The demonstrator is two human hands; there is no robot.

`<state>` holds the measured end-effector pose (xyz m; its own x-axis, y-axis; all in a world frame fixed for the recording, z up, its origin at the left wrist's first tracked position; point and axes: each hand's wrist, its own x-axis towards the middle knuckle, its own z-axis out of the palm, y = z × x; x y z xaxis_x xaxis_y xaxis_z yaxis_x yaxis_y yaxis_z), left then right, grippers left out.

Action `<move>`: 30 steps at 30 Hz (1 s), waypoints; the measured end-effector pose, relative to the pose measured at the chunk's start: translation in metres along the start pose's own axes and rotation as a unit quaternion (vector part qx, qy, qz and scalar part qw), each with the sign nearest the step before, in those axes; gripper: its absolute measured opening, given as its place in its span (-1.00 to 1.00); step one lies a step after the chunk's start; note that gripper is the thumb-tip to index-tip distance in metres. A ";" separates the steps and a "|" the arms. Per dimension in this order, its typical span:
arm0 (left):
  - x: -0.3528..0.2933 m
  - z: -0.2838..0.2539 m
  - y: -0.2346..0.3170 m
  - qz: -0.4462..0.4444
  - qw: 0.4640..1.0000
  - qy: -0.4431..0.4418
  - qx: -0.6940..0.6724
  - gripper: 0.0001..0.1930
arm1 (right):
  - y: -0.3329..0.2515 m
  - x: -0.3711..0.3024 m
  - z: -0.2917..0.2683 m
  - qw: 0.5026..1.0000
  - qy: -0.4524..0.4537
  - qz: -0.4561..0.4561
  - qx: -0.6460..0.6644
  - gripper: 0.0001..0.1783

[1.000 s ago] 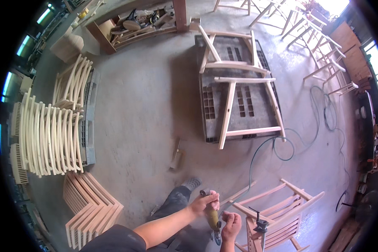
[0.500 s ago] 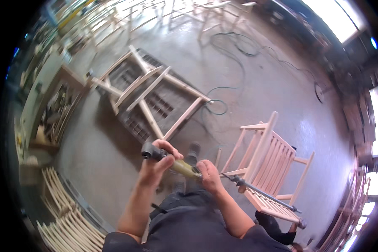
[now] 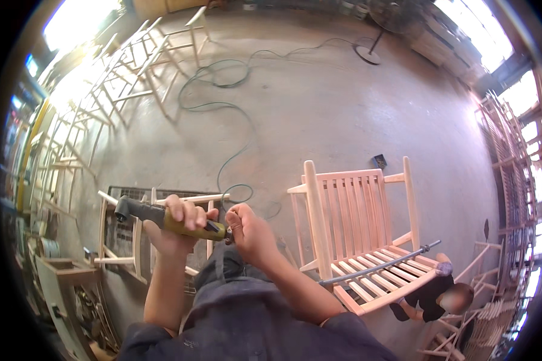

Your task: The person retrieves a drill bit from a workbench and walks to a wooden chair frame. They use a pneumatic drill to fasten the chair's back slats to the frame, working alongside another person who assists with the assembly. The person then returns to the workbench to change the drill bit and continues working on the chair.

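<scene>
An angle-head power tool point(image 3: 190, 227) with an olive-green body and a dark grey head lies sideways in front of me. My left hand point(image 3: 177, 225) wraps round its body from below, fingers over the top, with the head pointing left. At the tool's rear end a small metal fitting shows, and my right hand point(image 3: 252, 233) is closed right beside it, thumb against curled fingers. What sits inside that hand is hidden. Right of it stands a pale slatted wooden chair point(image 3: 355, 210), with a long grey metal bar clamp point(image 3: 382, 263) across its seat.
A person point(image 3: 430, 298) crouches at the chair's right, one hand at the seat's front corner. Wooden frame parts lie on a dark slatted platform point(image 3: 117, 216) behind my left hand. A green hose point(image 3: 247, 123) winds over the floor. Several chair frames point(image 3: 144, 66) stand far left.
My view has swung to the right, so the platform now shows farther left and the chair more fully. Both hands stay at the tool; the left fingers now cover more of its body.
</scene>
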<state>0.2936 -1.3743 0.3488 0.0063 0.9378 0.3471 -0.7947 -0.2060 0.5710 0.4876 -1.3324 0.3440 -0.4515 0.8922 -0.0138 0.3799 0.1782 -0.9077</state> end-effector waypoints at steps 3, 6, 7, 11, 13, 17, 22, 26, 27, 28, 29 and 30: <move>0.060 -0.022 0.013 -0.003 1.000 -0.027 0.004 -0.41 | -0.005 0.048 -0.026 0.998 -0.026 0.019 0.047 -0.66; 0.123 -0.046 0.055 0.024 0.995 -0.088 -0.030 -0.50 | 0.016 0.100 -0.041 0.992 -0.021 0.040 0.116 -0.69; 0.140 -0.053 0.071 0.043 0.996 -0.058 -0.053 -0.52 | 0.027 0.119 -0.047 0.987 -0.011 0.056 0.148 -0.69; 0.216 -0.079 0.133 0.052 0.995 -0.083 -0.005 -0.56 | 0.058 0.206 -0.061 0.985 0.034 -0.027 0.169 -0.72; 0.252 -0.105 0.133 0.047 0.993 -0.106 0.036 -0.50 | 0.077 0.266 -0.064 0.983 0.074 -0.118 0.117 -0.76; 0.328 -0.149 0.119 0.075 0.990 -0.047 0.106 -0.44 | 0.093 0.382 -0.101 0.982 0.094 -0.105 0.123 -0.84; 0.481 -0.183 0.093 0.034 0.985 -0.089 0.146 -0.43 | 0.112 0.489 -0.164 0.969 0.146 -0.038 0.193 -0.81; 0.612 -0.196 0.073 0.078 0.963 -0.158 0.202 -0.55 | 0.130 0.585 -0.199 0.953 0.139 0.002 0.269 -0.77; 0.646 -0.202 0.066 0.092 0.959 -0.176 0.202 -0.58 | 0.137 0.610 -0.207 0.954 0.128 0.009 0.272 -0.76; 0.679 -0.209 0.061 0.085 0.960 -0.200 0.178 -0.59 | 0.145 0.637 -0.217 0.954 0.116 0.012 0.276 -0.75; 0.711 -0.216 0.056 0.078 0.959 -0.225 0.155 -0.60 | 0.150 0.663 -0.229 0.964 0.103 0.008 0.246 -0.77; 0.744 -0.222 0.051 0.071 0.957 -0.249 0.132 -0.61 | 0.159 0.690 -0.236 0.967 0.089 0.003 0.239 -0.77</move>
<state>0.1225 -0.6250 0.4707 0.2502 0.6593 0.7090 -0.6276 -0.4471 0.6373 0.4265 -0.5902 0.2893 -0.2879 0.9576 0.0136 -0.0544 -0.0022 -0.9985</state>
